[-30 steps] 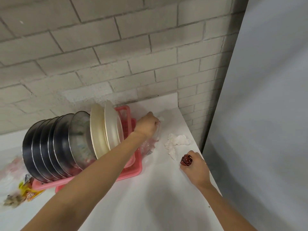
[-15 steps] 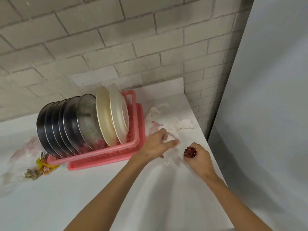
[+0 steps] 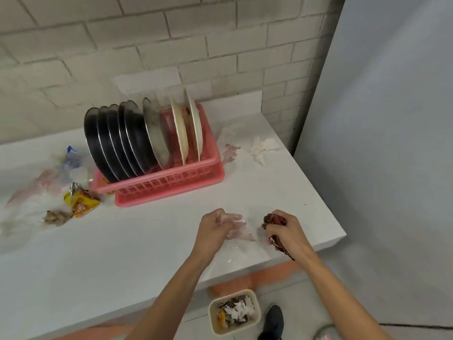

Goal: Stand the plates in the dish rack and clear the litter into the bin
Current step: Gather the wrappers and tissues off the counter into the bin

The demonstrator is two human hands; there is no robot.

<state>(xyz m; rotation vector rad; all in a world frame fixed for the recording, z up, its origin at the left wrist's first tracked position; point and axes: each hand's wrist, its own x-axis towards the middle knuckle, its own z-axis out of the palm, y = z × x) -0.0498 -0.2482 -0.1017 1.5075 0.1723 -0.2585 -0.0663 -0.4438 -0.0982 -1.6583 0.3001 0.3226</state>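
Kitchen corner: white counter [image 3: 122,253] against brick wall [image 3: 147,45], pink dish rack [image 3: 171,185] of plates [image 3: 117,141], bin [image 3: 212,320] below.

Two cream plates [image 3: 180,133], dark plates [image 3: 96,143] too overlapped to count, one dish rack [image 3: 171,184], one bin [image 3: 212,319].

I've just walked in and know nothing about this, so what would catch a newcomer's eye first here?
The pink dish rack at the back of the white counter stands out, packed with upright dark plates and two cream plates. Near the front edge, the left hand grips a clear plastic wrapper and the right hand grips a dark red wrapper. On the floor below sits a bin already holding litter.
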